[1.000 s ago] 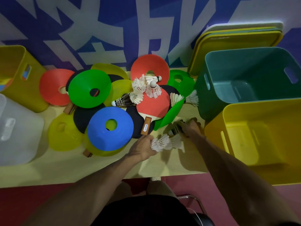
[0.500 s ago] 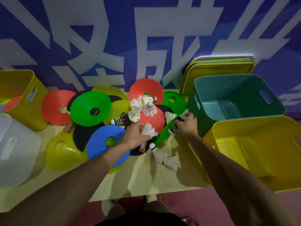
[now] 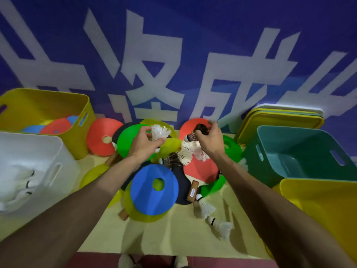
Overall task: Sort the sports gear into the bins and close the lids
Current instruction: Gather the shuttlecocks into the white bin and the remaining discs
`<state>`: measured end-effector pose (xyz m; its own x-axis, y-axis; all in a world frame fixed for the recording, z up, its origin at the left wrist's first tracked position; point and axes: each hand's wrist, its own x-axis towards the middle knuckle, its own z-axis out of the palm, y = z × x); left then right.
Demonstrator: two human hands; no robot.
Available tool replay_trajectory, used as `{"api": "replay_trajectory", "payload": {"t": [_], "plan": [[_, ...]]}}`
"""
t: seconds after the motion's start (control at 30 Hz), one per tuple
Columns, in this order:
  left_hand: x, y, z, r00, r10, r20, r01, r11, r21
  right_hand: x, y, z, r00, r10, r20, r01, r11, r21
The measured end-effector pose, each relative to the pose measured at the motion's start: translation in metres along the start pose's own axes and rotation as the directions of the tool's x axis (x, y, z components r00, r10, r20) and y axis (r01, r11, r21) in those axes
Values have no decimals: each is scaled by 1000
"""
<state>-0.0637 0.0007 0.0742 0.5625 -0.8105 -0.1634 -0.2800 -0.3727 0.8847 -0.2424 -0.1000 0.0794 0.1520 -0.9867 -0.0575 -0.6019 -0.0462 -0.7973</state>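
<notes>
My left hand (image 3: 142,143) is curled round a white shuttle (image 3: 159,131), lifted just beyond the blue cone (image 3: 154,190). My right hand (image 3: 210,140), beyond the cone and to its right, pinches a dark shuttle (image 3: 198,132), by the feathers as far as I can tell. Squeezing there could crush them, and a slack pinch could drop it back on the heap (image 3: 188,153) beyond the cone. The white bin (image 3: 58,140), left of the cone, holds white shuttles, and the teal bin (image 3: 301,130) stands right of it. I cannot tell where the dark one belongs, so a wrong bin is a real risk. Two loose shuttles (image 3: 207,207) lie right of the cone toward me, near the table (image 3: 173,238) edge, where my right forearm (image 3: 251,190) could sweep them off.
</notes>
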Motion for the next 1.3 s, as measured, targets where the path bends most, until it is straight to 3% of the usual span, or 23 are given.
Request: {"api": "replay_trajectory", "payload": {"t": [0.13,0.3,0.47,0.6,0.73,0.87,1.03,1.3], "plan": [[8,-19,-67,993,-16,-120,7,997,-78,-9,-55,54,986,-56,159,48,997,54],[6,-47,-161,963,-62,-264,20,987,-161,-39,-122,134,910,-152,385,123,987,99],[-10,-85,-245,916,-117,-383,50,982,-181,-69,-169,210,846,-188,498,131,980,148],[-21,-118,-287,867,-189,-461,98,972,-215,-93,-197,257,787,-177,591,94,981,169],[-27,-147,-311,838,-256,-482,153,958,-242,-115,-217,299,720,-142,680,-45,967,251],[-26,-165,-325,819,-307,-485,198,944,-263,-128,-227,321,673,-148,724,-50,968,245],[-20,-166,-320,814,-276,-511,158,952,-263,-119,-219,317,717,-140,683,-16,976,217],[4,-124,-258,907,-41,-419,-16,991,-131,-61,-179,252,828,-125,547,57,989,139]]}}
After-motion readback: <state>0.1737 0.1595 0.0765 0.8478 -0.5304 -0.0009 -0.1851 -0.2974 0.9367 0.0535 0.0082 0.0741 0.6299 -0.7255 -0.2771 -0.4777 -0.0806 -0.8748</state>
